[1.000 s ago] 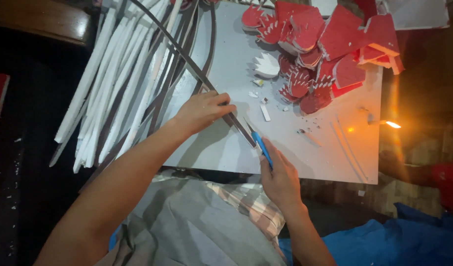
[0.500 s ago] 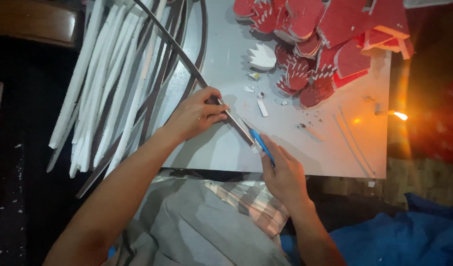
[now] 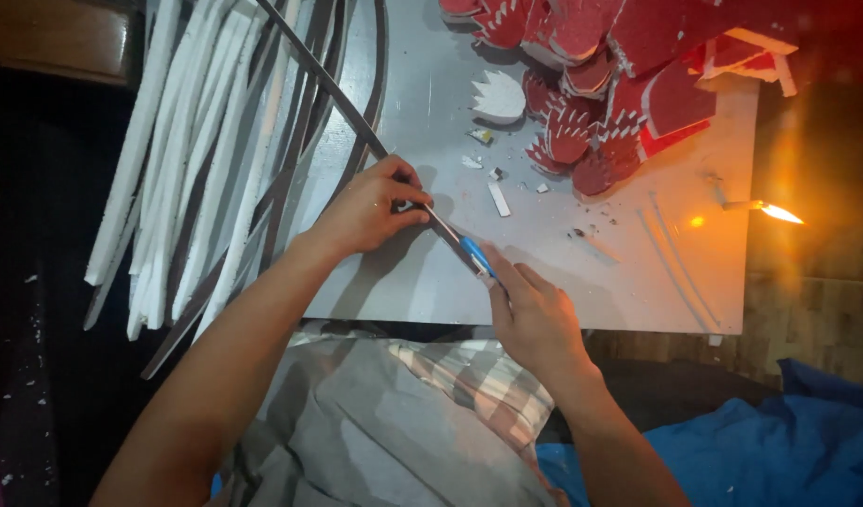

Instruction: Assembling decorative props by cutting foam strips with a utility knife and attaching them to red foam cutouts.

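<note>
- While the right hand [image 3: 534,314] grips a blue-handled knife [image 3: 475,255], its blade rests against a long dark strip [image 3: 356,122].
- Just beyond, the left hand [image 3: 370,202] pinches that strip down on the grey board [image 3: 581,272].
- Farther left, white foam strips [image 3: 183,169] lie fanned over the board's edge.
- At the far right corner, red foam cutouts [image 3: 628,66] sit piled, and a small flame [image 3: 778,213] burns beside them.

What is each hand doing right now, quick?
Left hand: closed, pinching the long dark strip against the grey table.
Right hand: closed on a blue-handled knife, set to the strip.
</note>
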